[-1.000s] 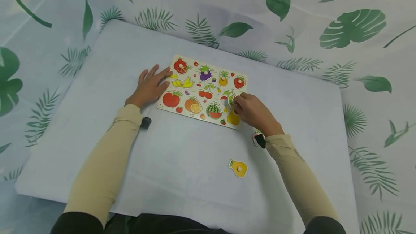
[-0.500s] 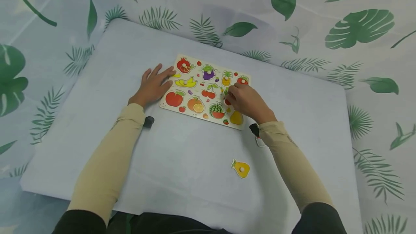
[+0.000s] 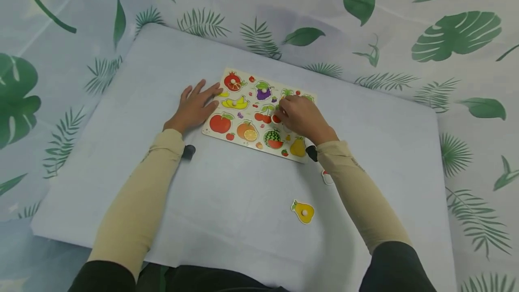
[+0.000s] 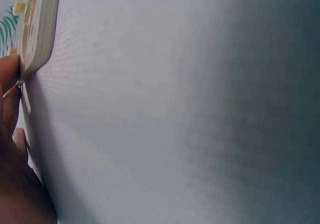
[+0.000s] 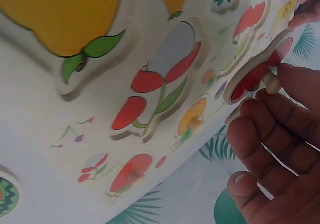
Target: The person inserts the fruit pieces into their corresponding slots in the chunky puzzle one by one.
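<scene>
Pinching with thumb and fingertips, the right hand [image 3: 304, 116] holds a red fruit piece [image 5: 251, 77] by its pale knob [image 5: 272, 82], tilted over the far right part of a fruit board [image 3: 252, 87]; whether the piece touches the board cannot be told. The left hand [image 3: 192, 109] rests at the board's left edge with its fingers spread and their tips on it. The board lies toward the far edge of the white surface [image 3: 227, 220]. Pomegranate [image 3: 233, 82] stands at its far left corner, apple [image 3: 220, 123] at its near left corner, and a yellow pear shape [image 3: 298, 146] fills its near right corner. A loose pear piece [image 3: 303, 212] with a knob lies between the board and the near edge of the surface. Just beside the right sleeve [image 3: 361, 193], another piece [image 3: 326, 178] shows only partly.
</scene>
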### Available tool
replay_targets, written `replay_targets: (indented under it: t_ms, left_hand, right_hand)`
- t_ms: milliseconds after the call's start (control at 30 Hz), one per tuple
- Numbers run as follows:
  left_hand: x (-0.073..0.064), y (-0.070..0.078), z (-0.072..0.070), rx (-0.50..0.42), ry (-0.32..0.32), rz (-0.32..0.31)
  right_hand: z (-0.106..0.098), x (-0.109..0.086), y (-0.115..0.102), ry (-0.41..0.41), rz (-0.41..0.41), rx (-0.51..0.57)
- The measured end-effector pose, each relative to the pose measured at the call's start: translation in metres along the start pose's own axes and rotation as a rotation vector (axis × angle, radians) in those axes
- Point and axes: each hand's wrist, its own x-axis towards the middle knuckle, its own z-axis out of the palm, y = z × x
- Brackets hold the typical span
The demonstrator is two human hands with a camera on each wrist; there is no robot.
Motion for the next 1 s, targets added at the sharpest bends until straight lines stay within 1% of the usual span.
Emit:
replay_targets:
  t_ms: [300, 500, 667, 833, 1000]
  left_hand:
    - [0.000, 0.004, -0.003, -0.015, -0.007, 0.002]
    - [-0.001, 0.002, -0.001, -0.012, -0.006, 0.001]
    - [-0.002, 0.004, 0.000, -0.013, -0.001, -0.003]
    - [-0.004, 0.005, -0.002, -0.017, -0.004, -0.011]
    - [-0.006, 0.007, -0.004, -0.024, -0.006, -0.006]
  right_hand:
    - [-0.001, 0.017, -0.004, 0.002, -0.032, -0.016]
    - [0.001, 0.026, -0.009, -0.041, 0.000, -0.029]
    - [0.005, 0.034, -0.011, -0.081, 0.026, -0.036]
    - [0.009, 0.040, -0.010, -0.084, 0.028, -0.029]
    - [0.014, 0.045, -0.010, -0.095, 0.035, -0.033]
